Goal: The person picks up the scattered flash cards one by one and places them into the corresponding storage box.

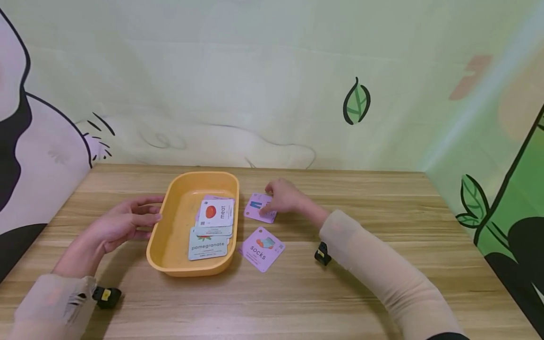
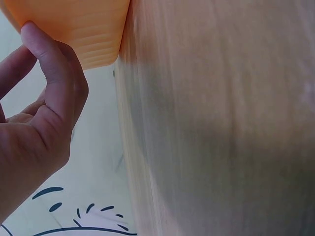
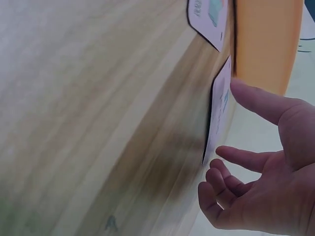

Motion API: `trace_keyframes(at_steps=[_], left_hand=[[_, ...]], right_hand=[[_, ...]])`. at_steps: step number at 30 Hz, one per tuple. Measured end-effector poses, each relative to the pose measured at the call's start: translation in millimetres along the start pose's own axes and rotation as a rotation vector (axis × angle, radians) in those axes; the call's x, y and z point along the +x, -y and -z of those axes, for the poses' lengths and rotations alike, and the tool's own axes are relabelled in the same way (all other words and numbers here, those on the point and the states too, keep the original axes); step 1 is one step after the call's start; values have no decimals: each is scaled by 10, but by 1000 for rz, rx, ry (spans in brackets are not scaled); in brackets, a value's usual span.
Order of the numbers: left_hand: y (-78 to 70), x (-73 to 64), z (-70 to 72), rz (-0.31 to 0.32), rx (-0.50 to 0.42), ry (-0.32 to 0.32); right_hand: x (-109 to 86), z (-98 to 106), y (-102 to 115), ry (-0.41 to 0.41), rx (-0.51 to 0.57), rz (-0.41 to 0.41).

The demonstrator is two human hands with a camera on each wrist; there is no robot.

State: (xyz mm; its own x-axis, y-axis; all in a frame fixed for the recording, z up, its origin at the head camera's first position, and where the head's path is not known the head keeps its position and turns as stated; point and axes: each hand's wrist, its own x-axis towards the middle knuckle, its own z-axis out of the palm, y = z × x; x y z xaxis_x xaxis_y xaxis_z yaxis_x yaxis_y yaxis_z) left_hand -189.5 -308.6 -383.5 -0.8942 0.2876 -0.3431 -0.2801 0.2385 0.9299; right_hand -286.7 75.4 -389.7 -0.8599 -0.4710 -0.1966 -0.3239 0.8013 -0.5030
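Note:
A purple card with blue trousers (image 1: 256, 205) lies on the table right of the yellow tray (image 1: 151, 255). Over its right part reaches my right hand (image 1: 286, 196), thumb and index finger spread apart near its edges and the other fingers curled, as the right wrist view shows. My left hand (image 1: 123, 222) touches the tray's left side with loosely bent fingers and thumb. Inside the tray is a loose pile of cards, with a meat card (image 1: 216, 212) on top and a pomegranate card (image 1: 208, 246) nearer me. A purple socks card (image 1: 262, 249) lies beside the tray, nearer me than the trousers card.
The wooden table (image 1: 272, 302) ends at the back against a pale green printed wall covering (image 1: 272, 94). Painted leaves and a large black-and-white figure decorate it. Small black devices (image 1: 323, 254) hang from both sleeves.

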Motion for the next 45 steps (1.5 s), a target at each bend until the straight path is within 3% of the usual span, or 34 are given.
trace_keyframes(at_steps=[11,23,34,45], left_hand=[[-1,-10,-5,-2,0,0],[-7,-14,-11,-6,-9,1],[-10,-18,-9,-8,-4,-1],[-1,-18,-15,-10,0,-8]], right_hand=[[-67,-34,73,-28,-113,-40],[-39,-42,45,-35,-65,-69],[-28,-44,7,-69,104,-62],[-28,-11,-68,-50,250,-63]])
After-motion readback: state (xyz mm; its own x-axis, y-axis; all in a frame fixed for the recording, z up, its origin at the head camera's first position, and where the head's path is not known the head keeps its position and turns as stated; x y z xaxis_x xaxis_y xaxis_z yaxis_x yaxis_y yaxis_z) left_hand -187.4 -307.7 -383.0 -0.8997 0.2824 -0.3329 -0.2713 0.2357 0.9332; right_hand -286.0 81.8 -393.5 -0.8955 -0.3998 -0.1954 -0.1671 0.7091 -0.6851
